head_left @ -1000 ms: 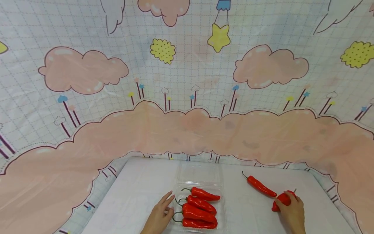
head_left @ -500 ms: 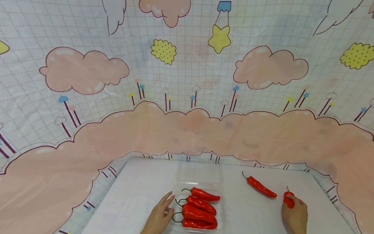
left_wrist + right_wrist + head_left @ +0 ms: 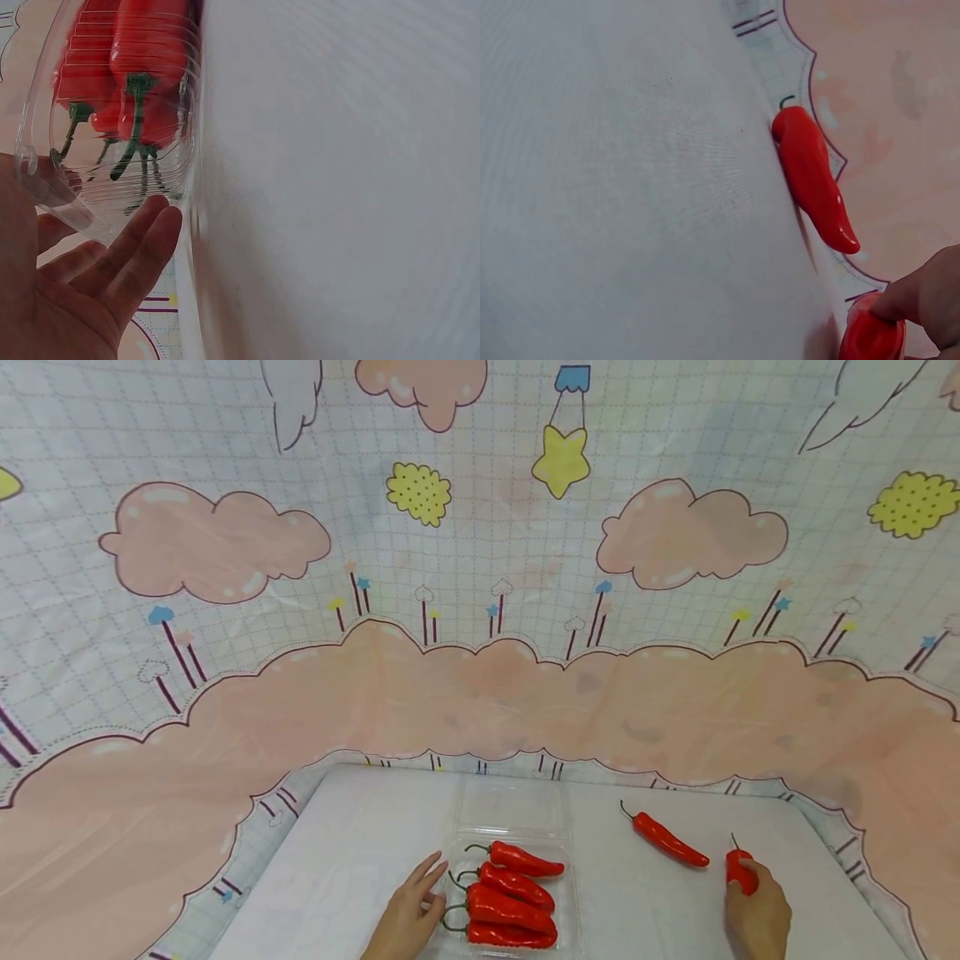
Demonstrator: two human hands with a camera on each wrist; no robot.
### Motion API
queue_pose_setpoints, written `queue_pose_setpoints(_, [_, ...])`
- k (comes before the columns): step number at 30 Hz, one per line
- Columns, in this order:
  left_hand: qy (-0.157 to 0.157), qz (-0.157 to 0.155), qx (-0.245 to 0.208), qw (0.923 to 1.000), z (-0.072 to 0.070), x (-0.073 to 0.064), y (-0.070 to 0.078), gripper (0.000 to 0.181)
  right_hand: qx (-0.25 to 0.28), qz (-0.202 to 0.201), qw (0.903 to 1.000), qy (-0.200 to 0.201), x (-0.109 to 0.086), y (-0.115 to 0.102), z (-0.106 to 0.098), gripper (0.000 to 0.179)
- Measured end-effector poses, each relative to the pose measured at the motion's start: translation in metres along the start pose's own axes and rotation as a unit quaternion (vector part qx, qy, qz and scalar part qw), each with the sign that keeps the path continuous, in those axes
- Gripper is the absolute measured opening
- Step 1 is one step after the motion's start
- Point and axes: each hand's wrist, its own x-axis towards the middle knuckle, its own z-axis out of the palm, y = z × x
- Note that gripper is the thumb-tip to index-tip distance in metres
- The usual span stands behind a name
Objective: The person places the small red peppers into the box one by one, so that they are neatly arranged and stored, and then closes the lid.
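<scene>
In the head view my left hand [image 3: 408,908] is at the left side of a clear plastic container [image 3: 573,893], fingers extended. The left wrist view shows those fingertips [image 3: 169,217] by the container's ridged end wall; the thumb is partly hidden behind the plastic. Several red peppers [image 3: 510,906] with green stems lie side by side inside, stems towards my left hand. On the right, my right hand [image 3: 759,910] grips another red pepper [image 3: 738,862], its stem pointing away from me. The hand hides that pepper's lower part.
One more red pepper [image 3: 670,839] lies on the white table [image 3: 630,906] between the container and my right hand, farther back. The container's transparent lid [image 3: 512,806] is folded back behind it. A patterned cloth [image 3: 480,702] hangs behind the table.
My right hand has moved slightly right with its pepper, which has turned from slanting to pointing away from me. The left hand and the peppers in the container have stayed put.
</scene>
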Motion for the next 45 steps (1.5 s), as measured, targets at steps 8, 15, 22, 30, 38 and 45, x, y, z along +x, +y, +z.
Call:
queue_pose_setpoints(8, [0.000,-0.002,0.004,1.0000,-0.001,0.000,0.001,0.045,0.014,0.003,0.9999,0.003,-0.007,-0.006,-0.008,0.057])
queue_pose_setpoints(15, [-0.002,0.000,0.000,1.0000,0.000,0.000,0.000,0.045,0.008,-0.008,0.9998,0.018,-0.010,-0.015,-0.015,0.054])
queue_pose_setpoints(22, [-0.006,-0.005,0.001,1.0000,0.001,-0.001,0.000,0.045,0.018,-0.024,0.9992,0.025,-0.012,-0.017,-0.016,0.056])
queue_pose_setpoints(30, [-0.001,0.002,0.004,1.0000,0.000,0.000,0.000,0.045,0.035,-0.042,0.9982,0.027,-0.020,-0.026,-0.020,0.063])
queue_pose_setpoints(38, [-0.001,0.001,0.005,1.0000,0.000,0.000,0.001,0.045,0.043,-0.059,0.9970,0.026,-0.029,-0.033,-0.019,0.065])
queue_pose_setpoints(45, [-0.006,-0.006,0.007,0.9999,-0.001,0.000,0.002,0.045,0.053,-0.076,0.9953,0.029,-0.037,-0.042,-0.020,0.065])
